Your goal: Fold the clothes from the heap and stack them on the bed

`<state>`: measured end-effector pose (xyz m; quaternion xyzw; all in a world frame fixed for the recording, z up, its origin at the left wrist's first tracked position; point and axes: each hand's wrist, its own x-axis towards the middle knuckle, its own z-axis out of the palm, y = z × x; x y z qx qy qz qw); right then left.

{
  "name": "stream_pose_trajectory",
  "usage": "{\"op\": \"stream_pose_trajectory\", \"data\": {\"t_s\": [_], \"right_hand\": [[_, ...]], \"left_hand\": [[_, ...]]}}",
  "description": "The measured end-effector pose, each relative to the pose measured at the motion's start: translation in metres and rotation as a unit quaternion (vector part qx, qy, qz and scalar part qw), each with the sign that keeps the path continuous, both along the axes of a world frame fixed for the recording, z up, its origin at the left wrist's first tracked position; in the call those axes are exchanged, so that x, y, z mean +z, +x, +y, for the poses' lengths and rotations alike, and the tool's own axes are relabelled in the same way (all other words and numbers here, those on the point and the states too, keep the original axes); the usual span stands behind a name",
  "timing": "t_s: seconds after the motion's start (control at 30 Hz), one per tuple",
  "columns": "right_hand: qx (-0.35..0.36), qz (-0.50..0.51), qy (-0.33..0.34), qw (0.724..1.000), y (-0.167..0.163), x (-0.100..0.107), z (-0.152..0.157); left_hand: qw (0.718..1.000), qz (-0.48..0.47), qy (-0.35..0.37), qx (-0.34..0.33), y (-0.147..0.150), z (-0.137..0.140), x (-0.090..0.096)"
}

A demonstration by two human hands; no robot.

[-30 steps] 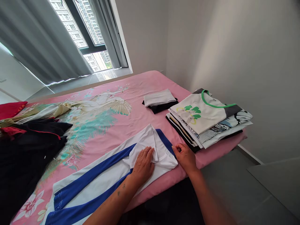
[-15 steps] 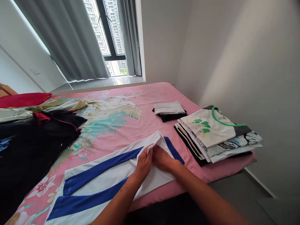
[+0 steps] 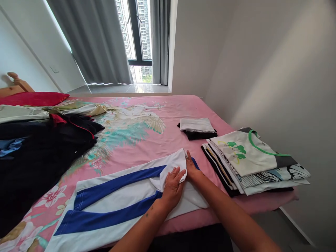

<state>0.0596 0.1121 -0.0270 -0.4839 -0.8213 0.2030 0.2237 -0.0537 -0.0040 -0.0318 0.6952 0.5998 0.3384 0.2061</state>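
Observation:
A white garment (image 3: 112,194) with broad blue stripes lies spread near the front edge of the bed, its right end folded over. My left hand (image 3: 173,185) rests flat on the folded white part, fingers spread and open. Along the fold's right edge is my right hand (image 3: 193,168), held on its side with the fingers stretched out against the cloth. Some of its fingers are hidden. Part of the garment, with a bit of blue stripe, sticks out beyond the fold under my right wrist.
A stack of folded shirts (image 3: 231,154) sits on the bed's right side. Behind it is a smaller folded pile (image 3: 197,126), grey over black. Loose dark clothes (image 3: 39,168) cover the left, near a red pillow (image 3: 36,98). The pink bedsheet (image 3: 181,105) reaches toward the window.
My hands have come apart from gathering the cloth together. The left now lies flat on the fold and the right has moved to its right edge. The view has shifted slightly left.

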Motion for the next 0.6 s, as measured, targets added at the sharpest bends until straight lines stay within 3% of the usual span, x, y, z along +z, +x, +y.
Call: {"op": "stream_pose_trajectory", "data": {"t_s": [0.1,0.2,0.27,0.47,0.6], "right_hand": [[0.077,-0.123,0.015,0.989,-0.002,0.003,0.009],[0.088,-0.273,0.043,0.957,0.001,0.01,0.013],[0.078,-0.32,0.043,0.943,0.005,0.016,0.014],[0.02,-0.292,0.052,0.955,0.015,0.027,0.027],[-0.087,-0.253,0.075,0.961,0.014,0.03,0.029]], "left_hand": [[0.999,0.039,-0.01,-0.011,0.0,-0.003,-0.001],[0.997,0.07,-0.006,-0.028,0.0,-0.006,-0.001],[0.995,0.09,-0.003,-0.038,0.001,-0.008,-0.001],[0.99,0.139,0.003,-0.037,0.004,-0.008,-0.006],[0.987,0.154,0.017,-0.033,0.006,-0.008,-0.009]]}}
